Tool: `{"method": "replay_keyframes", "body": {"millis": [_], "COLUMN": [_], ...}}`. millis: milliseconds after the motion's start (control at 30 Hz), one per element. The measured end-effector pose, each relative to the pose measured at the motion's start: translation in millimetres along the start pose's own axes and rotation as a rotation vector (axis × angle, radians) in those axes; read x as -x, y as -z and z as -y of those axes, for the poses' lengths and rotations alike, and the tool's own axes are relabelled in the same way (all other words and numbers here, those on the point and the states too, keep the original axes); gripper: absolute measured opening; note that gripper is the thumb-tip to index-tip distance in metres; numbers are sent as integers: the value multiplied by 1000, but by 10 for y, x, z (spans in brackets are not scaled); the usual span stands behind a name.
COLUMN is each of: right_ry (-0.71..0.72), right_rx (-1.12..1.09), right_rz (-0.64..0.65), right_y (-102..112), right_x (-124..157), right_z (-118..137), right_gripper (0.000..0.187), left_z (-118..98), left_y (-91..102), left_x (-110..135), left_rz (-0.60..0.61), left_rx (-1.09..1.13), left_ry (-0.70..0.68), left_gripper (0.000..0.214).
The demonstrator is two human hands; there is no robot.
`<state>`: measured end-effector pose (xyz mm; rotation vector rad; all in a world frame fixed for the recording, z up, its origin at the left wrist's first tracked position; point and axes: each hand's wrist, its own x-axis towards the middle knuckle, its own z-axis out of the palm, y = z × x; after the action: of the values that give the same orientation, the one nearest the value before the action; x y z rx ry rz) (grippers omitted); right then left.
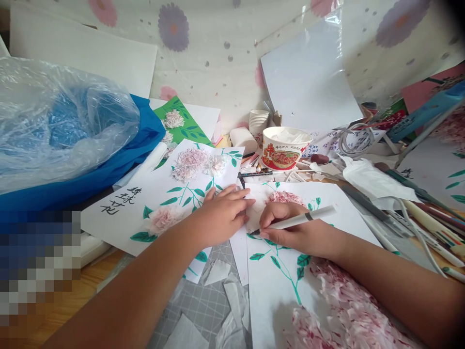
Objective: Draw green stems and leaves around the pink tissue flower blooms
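Observation:
My right hand grips a white marker, its dark tip down by the left edge of a white paper sheet. Green stems and leaves cover that sheet, along with pink-and-white ruffled paper flowers, the largest of them under my right forearm. My left hand lies with fingers spread across the meeting edges of this sheet and a second flower picture. That second picture carries black handwritten characters, green leaves and raised pale pink flowers. Part of the near sheet is hidden behind my right hand.
Torn white paper lies on a grey cutting mat. Behind the sheets stand a noodle bowl and stacked paper cups. Pens and a white cable crowd the right. A plastic-wrapped blue bundle fills the left.

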<state>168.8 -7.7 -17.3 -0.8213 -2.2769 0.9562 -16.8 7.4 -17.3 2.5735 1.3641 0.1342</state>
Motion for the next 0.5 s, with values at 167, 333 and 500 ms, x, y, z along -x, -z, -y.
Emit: {"method": "replay_keyframes", "body": {"millis": [167,333,500], "right_ry": [19,14,-4], "right_rx": [22,44,-40], "right_rz": [-5,-15,-49], "right_y": [-1,-11,-1], "right_x": [-5,-5,-6], "right_z": [-2,-8,-5], "right_gripper": [9,8,9], "left_z": [-13,-1,2], "left_y": [13,8,3], "left_x": [1,-7,-5], "left_rz": [-1,6,2], "left_rx": [10,17,12], "left_ry": [5,13,12], "left_gripper": [35,36,35]}}
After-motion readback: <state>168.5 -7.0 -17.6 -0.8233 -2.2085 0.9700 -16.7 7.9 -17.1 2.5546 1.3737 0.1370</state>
